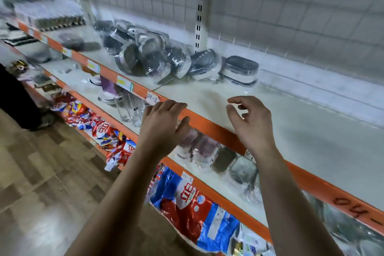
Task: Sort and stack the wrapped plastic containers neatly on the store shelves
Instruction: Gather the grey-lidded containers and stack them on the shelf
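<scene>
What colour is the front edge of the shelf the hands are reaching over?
Orange: the shelf's front edge is a bright orange strip carrying small white labels, shown in the head view.

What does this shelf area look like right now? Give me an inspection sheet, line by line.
Surface: white shelf, orange front edge, bare on the right.
Job's things: wrapped containers heaped at the back; stacked pair beside them, upright.
Clutter: glasses on the shelf below; detergent bags lowest.
Hands: left hand and right hand at the front edge, fingers relaxed, holding nothing.
Cables: nothing seen.
Surroundings: wire grid behind; wooden floor; another person at left.
</scene>
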`<act>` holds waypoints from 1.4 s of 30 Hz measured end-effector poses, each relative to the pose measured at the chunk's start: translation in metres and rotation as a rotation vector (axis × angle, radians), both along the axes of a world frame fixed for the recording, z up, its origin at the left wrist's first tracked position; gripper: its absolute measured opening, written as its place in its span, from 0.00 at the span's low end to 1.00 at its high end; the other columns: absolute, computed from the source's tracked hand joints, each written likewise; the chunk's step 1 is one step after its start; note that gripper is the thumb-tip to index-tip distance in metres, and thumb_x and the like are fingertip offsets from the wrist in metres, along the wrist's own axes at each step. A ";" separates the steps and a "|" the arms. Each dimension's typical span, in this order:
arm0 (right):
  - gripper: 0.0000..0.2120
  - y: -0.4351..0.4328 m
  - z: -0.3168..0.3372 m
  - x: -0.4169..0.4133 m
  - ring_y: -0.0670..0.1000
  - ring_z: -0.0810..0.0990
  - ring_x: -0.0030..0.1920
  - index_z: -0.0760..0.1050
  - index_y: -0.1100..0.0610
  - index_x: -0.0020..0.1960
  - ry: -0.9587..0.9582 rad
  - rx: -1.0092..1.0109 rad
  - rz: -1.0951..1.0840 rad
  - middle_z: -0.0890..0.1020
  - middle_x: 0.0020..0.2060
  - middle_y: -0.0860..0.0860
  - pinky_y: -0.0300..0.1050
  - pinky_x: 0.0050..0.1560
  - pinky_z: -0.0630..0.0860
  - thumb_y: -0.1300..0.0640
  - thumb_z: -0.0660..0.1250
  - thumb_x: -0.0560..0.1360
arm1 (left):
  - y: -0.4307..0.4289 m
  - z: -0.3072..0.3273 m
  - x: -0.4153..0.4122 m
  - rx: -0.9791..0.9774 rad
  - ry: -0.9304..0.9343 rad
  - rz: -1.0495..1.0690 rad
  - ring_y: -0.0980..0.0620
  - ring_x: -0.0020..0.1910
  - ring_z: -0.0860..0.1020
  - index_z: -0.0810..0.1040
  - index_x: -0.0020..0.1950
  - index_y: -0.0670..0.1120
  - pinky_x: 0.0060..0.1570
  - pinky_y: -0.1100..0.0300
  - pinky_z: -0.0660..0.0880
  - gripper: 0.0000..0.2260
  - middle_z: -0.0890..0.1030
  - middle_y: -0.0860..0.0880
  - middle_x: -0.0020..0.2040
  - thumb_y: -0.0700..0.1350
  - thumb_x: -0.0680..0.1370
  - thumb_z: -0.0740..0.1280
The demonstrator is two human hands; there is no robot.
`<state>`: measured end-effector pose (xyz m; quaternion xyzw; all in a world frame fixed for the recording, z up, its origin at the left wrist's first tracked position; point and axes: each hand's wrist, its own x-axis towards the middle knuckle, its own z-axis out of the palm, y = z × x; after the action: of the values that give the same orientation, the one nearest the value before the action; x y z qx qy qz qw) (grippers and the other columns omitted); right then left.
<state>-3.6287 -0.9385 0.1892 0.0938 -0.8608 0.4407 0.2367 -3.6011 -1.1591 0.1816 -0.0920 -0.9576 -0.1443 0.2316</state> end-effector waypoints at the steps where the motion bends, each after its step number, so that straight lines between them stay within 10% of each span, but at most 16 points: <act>1: 0.07 -0.003 0.000 -0.011 0.45 0.77 0.51 0.82 0.51 0.53 0.004 0.004 -0.002 0.79 0.49 0.42 0.46 0.51 0.76 0.55 0.69 0.76 | -0.005 0.000 -0.009 0.002 -0.017 0.007 0.42 0.56 0.78 0.79 0.64 0.47 0.55 0.48 0.71 0.22 0.81 0.47 0.57 0.56 0.77 0.55; 20: 0.29 0.025 0.005 -0.202 0.63 0.71 0.67 0.76 0.59 0.66 -0.239 0.435 -0.370 0.77 0.64 0.59 0.53 0.71 0.66 0.44 0.62 0.70 | -0.055 0.001 -0.201 0.034 0.043 -0.343 0.42 0.51 0.79 0.80 0.60 0.47 0.54 0.49 0.73 0.20 0.81 0.49 0.54 0.55 0.76 0.58; 28: 0.19 0.032 0.016 -0.214 0.55 0.74 0.53 0.72 0.59 0.58 -0.313 0.328 -0.327 0.75 0.54 0.54 0.34 0.42 0.66 0.56 0.73 0.71 | -0.048 -0.006 -0.228 0.056 0.083 -0.483 0.45 0.50 0.79 0.81 0.58 0.49 0.52 0.51 0.74 0.18 0.81 0.50 0.52 0.54 0.76 0.59; 35: 0.29 0.029 0.018 -0.210 0.56 0.71 0.56 0.71 0.51 0.54 -0.306 0.352 -0.469 0.76 0.51 0.53 0.45 0.53 0.67 0.37 0.69 0.58 | -0.038 -0.003 -0.243 0.023 0.049 -0.572 0.44 0.51 0.79 0.81 0.59 0.47 0.53 0.48 0.75 0.19 0.81 0.49 0.52 0.54 0.75 0.58; 42: 0.24 0.029 0.020 -0.164 0.49 0.72 0.52 0.72 0.51 0.59 -0.210 0.177 -0.642 0.71 0.56 0.50 0.42 0.50 0.67 0.52 0.77 0.67 | -0.020 0.001 -0.259 0.005 0.092 -0.629 0.43 0.50 0.79 0.81 0.58 0.47 0.54 0.47 0.75 0.19 0.81 0.48 0.54 0.53 0.74 0.59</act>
<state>-3.7925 -0.9099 0.2092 -0.2073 -0.9010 0.2747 0.2641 -3.8606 -1.1792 0.1830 -0.3894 -0.8704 -0.2070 0.2190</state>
